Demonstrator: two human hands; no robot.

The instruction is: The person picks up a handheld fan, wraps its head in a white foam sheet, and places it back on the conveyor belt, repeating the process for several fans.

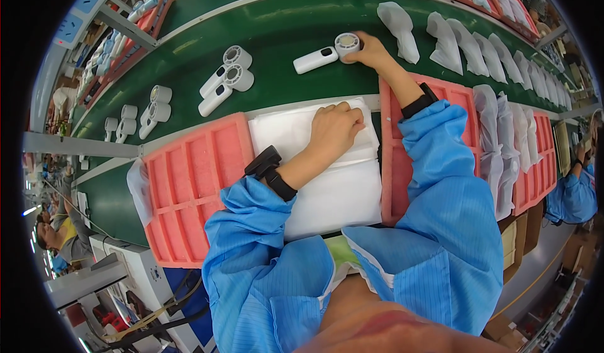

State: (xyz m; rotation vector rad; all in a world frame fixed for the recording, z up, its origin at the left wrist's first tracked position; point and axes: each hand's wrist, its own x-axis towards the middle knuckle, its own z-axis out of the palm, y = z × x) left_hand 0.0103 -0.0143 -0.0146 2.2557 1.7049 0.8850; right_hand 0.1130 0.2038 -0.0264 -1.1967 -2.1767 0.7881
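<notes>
On the green belt lies a white handheld fan (316, 60) with a round head and a straight handle. My right hand (371, 52) is closed around the far right side of its head. My left hand (335, 128) rests on a stack of thin white sleeves (340, 196). Its fingers are curled against the upper sleeves; the fingertips are hidden, so I cannot tell whether a sleeve is pinched. The stack lies between a pink compartment tray (195, 183) on the left and another pink tray (395, 164) under my right forearm.
Several more white fans (226, 82) lie along the belt (277, 44) to the left. Wrapped items in white sleeves (445, 41) line the belt to the right. More wrapped items (494, 145) lie in the right-hand trays. A metal post (82, 145) stands at the left.
</notes>
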